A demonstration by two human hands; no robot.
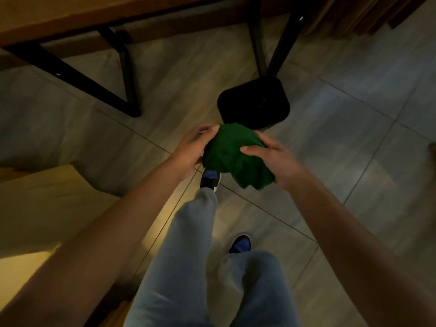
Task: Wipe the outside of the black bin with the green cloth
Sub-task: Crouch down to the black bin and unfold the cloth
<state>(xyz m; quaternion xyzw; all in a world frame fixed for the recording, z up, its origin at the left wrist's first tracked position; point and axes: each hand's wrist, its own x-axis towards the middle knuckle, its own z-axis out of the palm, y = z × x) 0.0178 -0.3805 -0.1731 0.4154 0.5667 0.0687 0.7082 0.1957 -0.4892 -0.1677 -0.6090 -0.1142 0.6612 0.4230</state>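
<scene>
Grey floor tiles are carrying the bin (253, 102) beside the table leg (280, 43), and I am bunching the cloth (232, 154) just before the bin, left hand (193, 147) and right hand (273, 156) both clamped on it, wanting a firm pad.

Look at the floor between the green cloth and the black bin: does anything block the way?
Nothing visible does. The left hand and right hand hold the green cloth bunched above the floor, just short of the black bin. Only bare tiled floor shows around the bin; the table legs stand behind it.
</scene>
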